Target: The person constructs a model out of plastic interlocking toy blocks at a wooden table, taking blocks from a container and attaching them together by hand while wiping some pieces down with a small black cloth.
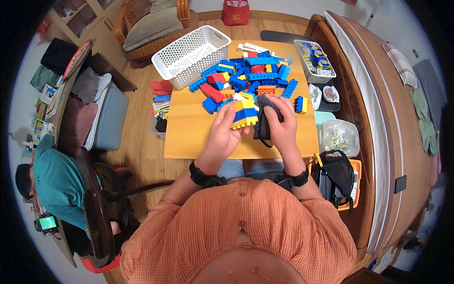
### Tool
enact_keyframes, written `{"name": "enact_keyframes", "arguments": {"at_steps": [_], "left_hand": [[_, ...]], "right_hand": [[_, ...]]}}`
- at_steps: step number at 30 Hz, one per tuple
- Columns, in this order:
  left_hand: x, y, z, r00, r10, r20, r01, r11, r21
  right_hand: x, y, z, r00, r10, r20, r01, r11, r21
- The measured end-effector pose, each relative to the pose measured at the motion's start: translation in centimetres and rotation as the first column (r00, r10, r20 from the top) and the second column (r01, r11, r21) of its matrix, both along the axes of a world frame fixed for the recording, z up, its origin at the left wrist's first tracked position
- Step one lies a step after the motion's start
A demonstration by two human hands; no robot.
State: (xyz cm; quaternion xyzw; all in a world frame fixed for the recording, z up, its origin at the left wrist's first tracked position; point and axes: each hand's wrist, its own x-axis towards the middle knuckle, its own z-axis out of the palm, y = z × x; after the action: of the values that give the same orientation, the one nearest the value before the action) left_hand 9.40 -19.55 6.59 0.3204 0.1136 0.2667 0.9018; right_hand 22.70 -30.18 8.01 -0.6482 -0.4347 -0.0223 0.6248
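My left hand (221, 133) is closed round a stack of yellow and blue toy bricks (245, 114), its studs facing down and toward me. A black cloth (263, 120) is gripped in my right hand (285, 127), right beside the stack, and seems to touch its right side. Both hands are over the near half of a wooden table (194, 142). Just beyond them lies a loose heap of toy bricks (257, 69) in blue, red, yellow and orange. One small blue and yellow brick piece (301, 105) stands apart to the right of my right hand.
A white perforated basket (187, 68) stands at the table's far left corner. Along the right side are a bin of packages (316, 59), a clear tub (341, 137) and a black mesh bag (340, 173). Another person in a teal shirt (59, 175) sits at the left.
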Motion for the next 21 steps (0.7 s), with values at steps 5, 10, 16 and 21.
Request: {"name": "enact_keyframes", "arguments": {"at_steps": [5,10,16,21], "left_hand": [[0.5,0.4,-1.8,1.0,0.02,0.023,-0.018,0.997,-0.079],[-0.4,0.3,-1.4,0.964,-0.264,0.019,0.263,0.963,0.058],[0.2,1.2,-1.7,0.994,0.037,-0.102,-0.017,0.981,0.192],[0.0,1.5,-1.4,0.98,0.176,-0.094,-0.176,0.984,0.014]], "right_hand": [[-2.3,-0.9,-0.5,0.98,0.179,0.085,-0.181,0.983,0.019],[0.1,-0.2,1.0,0.975,0.165,-0.148,-0.171,0.985,-0.026],[-0.8,-0.6,2.3,0.98,0.122,0.157,-0.099,0.984,-0.151],[-1.2,-1.1,2.4,0.95,0.169,0.264,-0.079,0.944,-0.319]]}}
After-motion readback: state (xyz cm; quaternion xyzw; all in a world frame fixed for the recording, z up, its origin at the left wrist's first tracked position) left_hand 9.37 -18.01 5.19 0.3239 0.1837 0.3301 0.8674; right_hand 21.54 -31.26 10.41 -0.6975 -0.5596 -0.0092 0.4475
